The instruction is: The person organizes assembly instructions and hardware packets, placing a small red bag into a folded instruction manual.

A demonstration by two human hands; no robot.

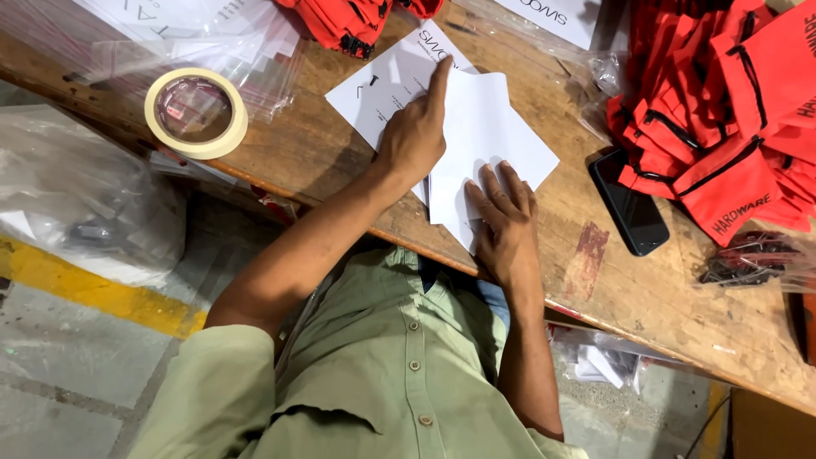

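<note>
Worn wooden planks are making up the workbench (663,297), which is running diagonally across the view above a concrete floor with a yellow stripe (93,293). Starting at the left, clear plastic bags (212,42) are lying in a loose heap, and a roll of pale tape (196,113) is resting flat just beside them near the bench edge. Moving toward the middle, the left hand (416,136) is pressing down on the white paper sheet (489,127), its index finger stretched out along a fold line; it is not gripping anything, only pushing flat. Just to the right, the right hand (503,223) is lying open with fingers spread, pinning the near corner of the same sheet against the wood. Judging by the raised flap, the fold is looking partly made, with the crease probably being run down and the rest of the sheet not yet folded. A printed white sheet (378,89) is lying under the folded one. Farther right, a dark phone (629,211) is lying face up, and red fabric pouches (731,110) with black zips are piling up at the far right.
</note>
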